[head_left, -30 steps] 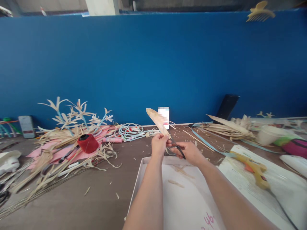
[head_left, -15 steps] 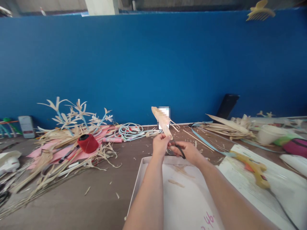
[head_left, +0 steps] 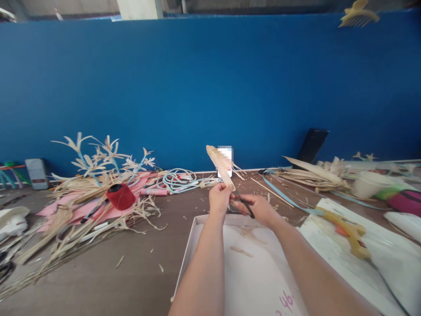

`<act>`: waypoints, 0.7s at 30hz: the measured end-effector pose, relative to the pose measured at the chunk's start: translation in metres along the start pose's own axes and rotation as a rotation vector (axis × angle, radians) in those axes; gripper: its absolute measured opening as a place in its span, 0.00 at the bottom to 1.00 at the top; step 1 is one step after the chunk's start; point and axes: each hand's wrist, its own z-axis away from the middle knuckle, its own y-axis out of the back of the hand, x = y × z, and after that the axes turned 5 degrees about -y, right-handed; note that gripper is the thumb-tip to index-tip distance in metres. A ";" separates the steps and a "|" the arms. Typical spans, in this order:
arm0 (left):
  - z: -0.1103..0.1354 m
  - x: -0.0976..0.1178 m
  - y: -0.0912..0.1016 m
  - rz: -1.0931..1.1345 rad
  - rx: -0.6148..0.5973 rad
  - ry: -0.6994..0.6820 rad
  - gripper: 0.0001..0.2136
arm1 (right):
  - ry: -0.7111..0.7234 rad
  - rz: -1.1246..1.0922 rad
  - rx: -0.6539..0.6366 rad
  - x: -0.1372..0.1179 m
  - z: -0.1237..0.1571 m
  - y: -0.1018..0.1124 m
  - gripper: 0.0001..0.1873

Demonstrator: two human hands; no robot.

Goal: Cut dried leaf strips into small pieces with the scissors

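Note:
My left hand (head_left: 219, 199) pinches the lower end of a pale, dried leaf strip (head_left: 226, 177), which slants up and to the left. In my right hand (head_left: 258, 207) is a pair of dark scissors (head_left: 245, 204), its blades pointing at the strip's edge close to my left fingers. Whether the blades touch the strip I cannot tell. Below both hands lies a shallow white box lid (head_left: 194, 245) with a few strip scraps (head_left: 241, 251) in it.
Left, a red thread cone (head_left: 121, 197) stands among dried strips and pink paper, with leaf flowers (head_left: 87, 164) behind. A yellow glue gun (head_left: 353, 232) lies on papers at right. A white cup (head_left: 370, 184) and a blue partition (head_left: 197, 87) stand farther back.
The leaf strip has shifted very slightly to the left at its tip. Both hands keep nearly the same place and grip.

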 end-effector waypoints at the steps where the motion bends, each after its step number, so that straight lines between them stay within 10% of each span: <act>1: 0.000 0.000 0.000 -0.001 -0.001 -0.002 0.07 | -0.004 0.002 0.004 0.000 0.000 0.000 0.26; 21: -0.001 -0.001 0.002 0.016 -0.012 -0.010 0.09 | -0.012 0.063 0.057 -0.008 0.003 -0.001 0.23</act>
